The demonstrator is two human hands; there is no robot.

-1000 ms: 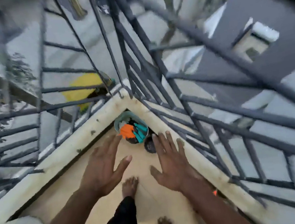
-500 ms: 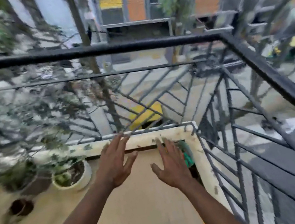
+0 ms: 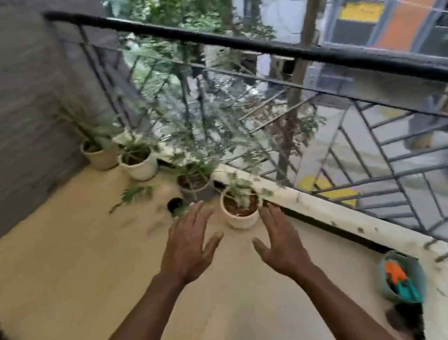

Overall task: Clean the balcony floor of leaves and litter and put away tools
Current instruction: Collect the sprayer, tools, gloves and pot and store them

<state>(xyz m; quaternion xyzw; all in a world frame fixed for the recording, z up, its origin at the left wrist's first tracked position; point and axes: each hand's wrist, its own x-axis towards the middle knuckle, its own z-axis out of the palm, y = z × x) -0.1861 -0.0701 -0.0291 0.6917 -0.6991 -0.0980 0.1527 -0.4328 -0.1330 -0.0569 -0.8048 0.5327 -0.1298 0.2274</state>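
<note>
Both hands have swung left, away from the teal bucket (image 3: 384,285) of tools in the floor's right corner. Fingers spread straight, gripping nothing, left hand (image 3: 188,245) and right hand (image 3: 281,239) hover over the balcony floor (image 3: 87,281). A leafy sprig (image 3: 133,195) lies near the white pot (image 3: 242,221) at the railing edge.

Bare floor (image 3: 79,271) — pots (image 3: 241,207) along railing (image 3: 285,49)

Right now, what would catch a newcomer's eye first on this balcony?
The left hand and the right hand reach forward, open, over the tan floor. Beyond them potted plants line the black railing, a white pot nearest; a teal bucket of tools sits in the right corner.
</note>
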